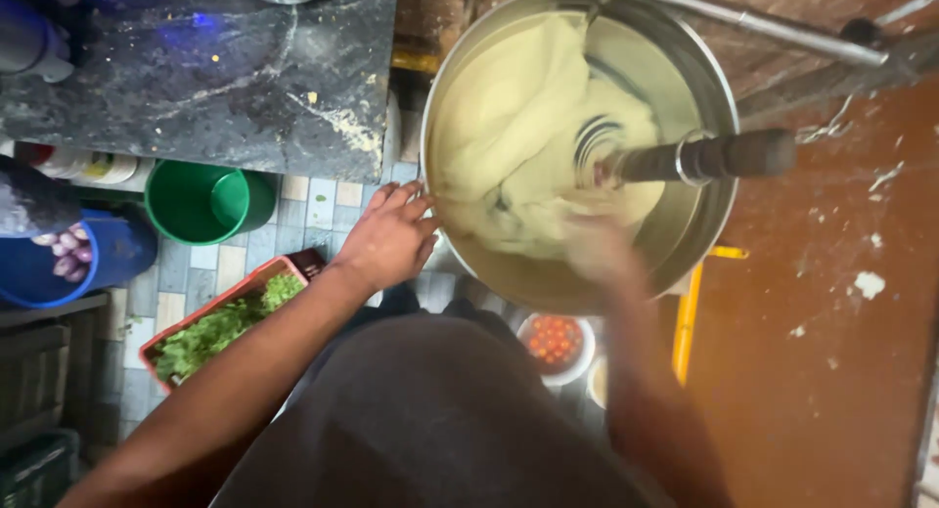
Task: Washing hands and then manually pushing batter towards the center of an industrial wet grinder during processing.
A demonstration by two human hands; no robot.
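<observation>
Left hand (389,236): spread flat, gripping nothing, steadying steel bowl (719,97) at its rim.
Right hand (599,249): blurred in batter (514,127); grip unreadable.
Bowl position: beside dark counter's (196,78) right edge.
Handling advice: brace rim firmly; stay clear of mixer shaft (704,158).

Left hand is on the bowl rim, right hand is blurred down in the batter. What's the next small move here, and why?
Probably keep the left hand braced on the rim of the steel bowl and sweep the right hand along the near wall. The pale batter is heaped to the left, away from the dark shaft, so pushing it toward the shaft looks sensible.
</observation>
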